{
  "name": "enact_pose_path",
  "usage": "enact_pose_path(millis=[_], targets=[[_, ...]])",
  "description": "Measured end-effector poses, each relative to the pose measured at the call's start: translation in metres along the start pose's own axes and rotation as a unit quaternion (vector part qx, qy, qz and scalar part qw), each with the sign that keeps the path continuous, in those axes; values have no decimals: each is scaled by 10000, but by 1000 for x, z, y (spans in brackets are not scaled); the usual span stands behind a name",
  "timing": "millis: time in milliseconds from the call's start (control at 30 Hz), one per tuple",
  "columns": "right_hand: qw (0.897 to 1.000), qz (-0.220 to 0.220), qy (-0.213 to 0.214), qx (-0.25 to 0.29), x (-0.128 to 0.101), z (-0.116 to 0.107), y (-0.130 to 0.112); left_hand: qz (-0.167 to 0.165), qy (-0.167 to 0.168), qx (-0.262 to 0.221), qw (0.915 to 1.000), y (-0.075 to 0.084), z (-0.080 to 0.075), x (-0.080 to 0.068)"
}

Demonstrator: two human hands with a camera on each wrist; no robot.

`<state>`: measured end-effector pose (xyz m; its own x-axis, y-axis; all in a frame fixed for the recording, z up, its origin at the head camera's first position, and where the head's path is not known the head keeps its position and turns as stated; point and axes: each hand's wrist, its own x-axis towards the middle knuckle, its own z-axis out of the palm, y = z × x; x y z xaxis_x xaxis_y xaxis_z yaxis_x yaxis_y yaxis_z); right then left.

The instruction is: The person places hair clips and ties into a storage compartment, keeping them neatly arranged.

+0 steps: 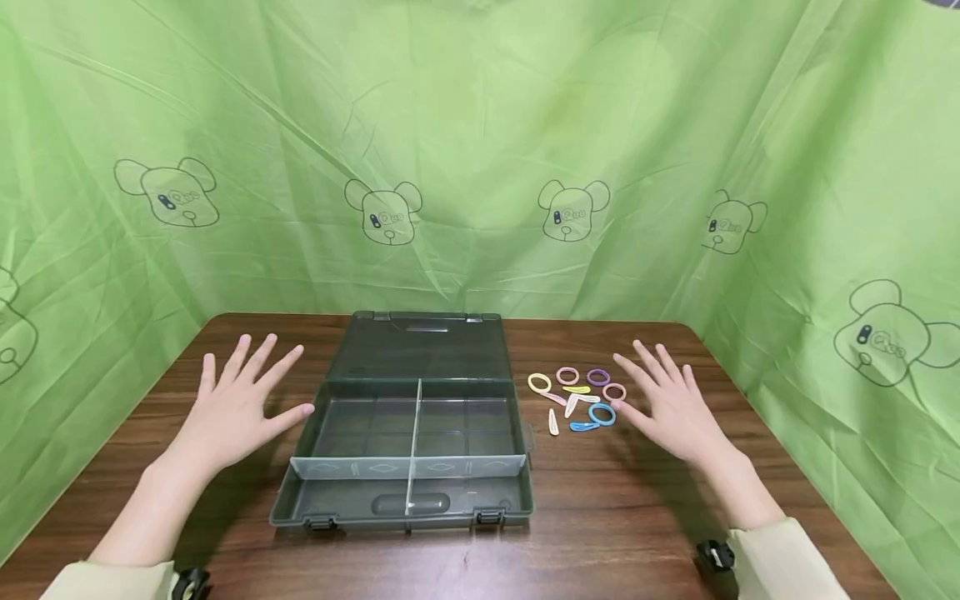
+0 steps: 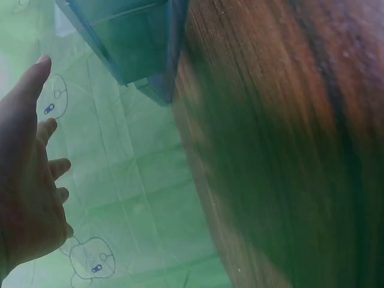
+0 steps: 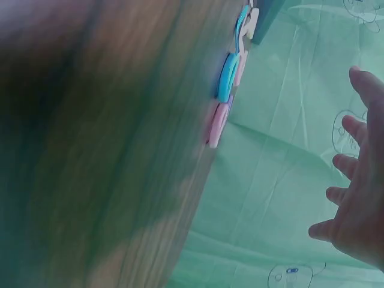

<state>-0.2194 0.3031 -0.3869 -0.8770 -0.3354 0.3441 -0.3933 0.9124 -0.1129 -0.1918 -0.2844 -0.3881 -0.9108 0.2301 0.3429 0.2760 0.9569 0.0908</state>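
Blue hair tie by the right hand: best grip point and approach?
Pinch the blue tie's right arc, coming from above on the right hand's side. It lies flat on the table as an open ring; a blue clip seems to touch its lower left, and the right side looks freer.

One grey storage box [image 1: 408, 450] is lying open on one wooden desk [image 1: 615, 517], showing two tray compartments split by one white divider [image 1: 413, 442]. Five hair ties are lying beside it: one yellow [image 1: 539, 383], two pink [image 1: 567, 375] [image 1: 613, 392], one purple [image 1: 597, 377] and one blue [image 1: 602, 414]. About five hair clips [image 1: 572, 406] are lying among them; their exact number is hard to tell. Two hands, left [image 1: 240, 408] and right [image 1: 671, 404], are hovering.
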Motion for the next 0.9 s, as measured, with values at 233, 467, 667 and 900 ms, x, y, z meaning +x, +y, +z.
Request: enact_pose_path(millis=[233,467,667,900], targets=[[9987,-317,-162,362,22,9,-10,-33,-279,-732,9969,-9,8,12],[9920,-867,-116,913,38,26,-22,152,-842,-1932,9774,-18,20,21],[9855,-1106,-346,1239,42,38,-32,185,-1362,-2681,9535,-22,29,22],[9670,-1803,-668,1671,48,48,-34,239,-1595,-3397,9266,-26,36,24]])
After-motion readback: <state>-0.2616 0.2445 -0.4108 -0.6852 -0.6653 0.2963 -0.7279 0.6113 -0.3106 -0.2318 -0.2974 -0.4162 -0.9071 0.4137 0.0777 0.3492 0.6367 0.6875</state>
